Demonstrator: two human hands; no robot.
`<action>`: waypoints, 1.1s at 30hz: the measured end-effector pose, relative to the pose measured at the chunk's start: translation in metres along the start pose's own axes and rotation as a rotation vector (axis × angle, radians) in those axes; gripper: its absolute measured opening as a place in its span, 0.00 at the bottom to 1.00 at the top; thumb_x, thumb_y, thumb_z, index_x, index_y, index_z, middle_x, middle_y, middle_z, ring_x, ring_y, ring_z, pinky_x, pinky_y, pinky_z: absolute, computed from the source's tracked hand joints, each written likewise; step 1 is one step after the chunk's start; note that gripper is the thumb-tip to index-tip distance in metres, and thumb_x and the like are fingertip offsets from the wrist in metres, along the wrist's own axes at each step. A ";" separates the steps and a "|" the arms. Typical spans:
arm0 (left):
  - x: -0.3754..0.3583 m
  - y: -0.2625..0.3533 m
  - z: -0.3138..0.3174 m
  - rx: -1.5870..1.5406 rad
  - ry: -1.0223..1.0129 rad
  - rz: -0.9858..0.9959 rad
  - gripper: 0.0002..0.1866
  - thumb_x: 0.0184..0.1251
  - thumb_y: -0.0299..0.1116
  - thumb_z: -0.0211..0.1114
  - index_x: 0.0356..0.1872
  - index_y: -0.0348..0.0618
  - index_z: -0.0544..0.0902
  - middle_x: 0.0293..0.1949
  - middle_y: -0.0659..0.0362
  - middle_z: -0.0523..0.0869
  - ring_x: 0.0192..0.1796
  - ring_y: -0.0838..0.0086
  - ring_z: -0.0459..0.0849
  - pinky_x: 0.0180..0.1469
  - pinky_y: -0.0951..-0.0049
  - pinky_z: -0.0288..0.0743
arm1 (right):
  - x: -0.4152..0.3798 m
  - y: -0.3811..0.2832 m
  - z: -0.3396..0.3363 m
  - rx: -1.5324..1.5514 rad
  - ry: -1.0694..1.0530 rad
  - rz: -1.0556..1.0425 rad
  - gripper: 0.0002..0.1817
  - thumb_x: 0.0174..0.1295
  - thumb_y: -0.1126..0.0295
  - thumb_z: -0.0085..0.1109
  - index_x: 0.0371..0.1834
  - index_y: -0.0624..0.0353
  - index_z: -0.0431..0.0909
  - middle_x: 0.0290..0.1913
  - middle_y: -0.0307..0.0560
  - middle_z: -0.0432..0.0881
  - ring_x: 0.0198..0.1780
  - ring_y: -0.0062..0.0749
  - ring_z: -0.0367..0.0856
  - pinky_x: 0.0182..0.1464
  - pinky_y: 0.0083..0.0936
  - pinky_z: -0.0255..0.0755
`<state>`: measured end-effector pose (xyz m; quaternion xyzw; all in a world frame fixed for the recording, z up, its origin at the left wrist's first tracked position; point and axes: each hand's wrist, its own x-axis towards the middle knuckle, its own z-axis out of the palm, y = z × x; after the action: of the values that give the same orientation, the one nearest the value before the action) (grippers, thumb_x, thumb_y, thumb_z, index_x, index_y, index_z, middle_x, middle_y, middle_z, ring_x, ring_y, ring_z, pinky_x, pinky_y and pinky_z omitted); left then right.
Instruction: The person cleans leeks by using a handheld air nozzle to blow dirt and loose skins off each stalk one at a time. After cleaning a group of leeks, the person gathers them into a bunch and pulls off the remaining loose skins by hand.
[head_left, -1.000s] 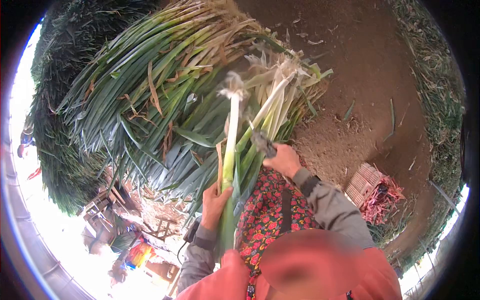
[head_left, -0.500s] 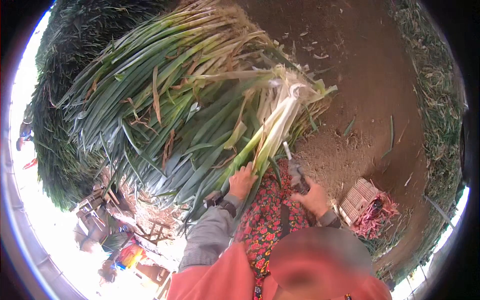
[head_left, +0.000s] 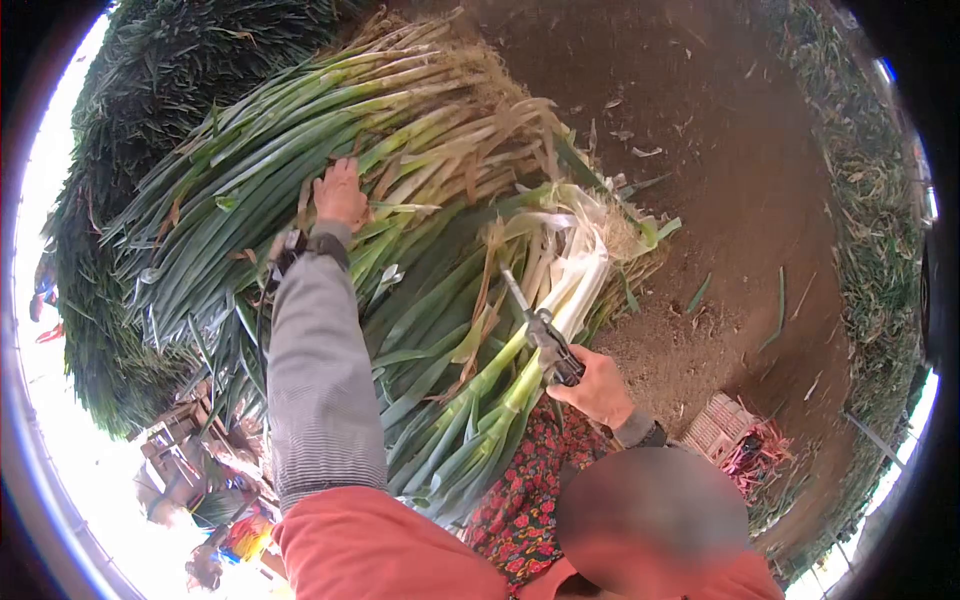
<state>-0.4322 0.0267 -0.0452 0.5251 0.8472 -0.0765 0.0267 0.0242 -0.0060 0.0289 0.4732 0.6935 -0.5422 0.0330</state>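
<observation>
My left hand (head_left: 342, 197) is stretched out over a large pile of long green onions (head_left: 290, 140), its fingers resting on the leaves near the middle of the stalks. In my right hand (head_left: 597, 388) is a grey air blow gun (head_left: 548, 345) with a thin metal nozzle pointing up and left. Just beneath the gun, several stalks with cleaned white shanks (head_left: 583, 278) lie across the front of the pile, their roots toward the upper right. Part of the leaves is hidden by my left forearm.
Brown soil (head_left: 760, 240) with scattered leaf scraps spreads to the right. A woven basket (head_left: 718, 425) holding pinkish-red strips stands at the lower right. Dark green leaves (head_left: 200, 60) are heaped at the upper left, and leaf waste (head_left: 880, 200) lines the far right.
My left hand has left the cleaned stalks and moved up and left onto the pile. The stalks now lie on the heap. My right hand has moved the air blow gun up and left.
</observation>
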 end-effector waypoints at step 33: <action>0.086 0.052 0.052 -0.070 -0.166 0.043 0.38 0.59 0.53 0.67 0.68 0.46 0.68 0.70 0.59 0.69 0.71 0.49 0.62 0.73 0.48 0.53 | 0.010 0.007 0.033 -0.037 -0.131 0.121 0.37 0.41 0.48 0.72 0.57 0.51 0.77 0.25 0.47 0.82 0.28 0.43 0.83 0.34 0.35 0.76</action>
<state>-0.4254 0.1171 -0.1129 0.5337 0.8328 -0.0893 0.1170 0.0085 -0.0259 0.0053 0.4772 0.6698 -0.5562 0.1195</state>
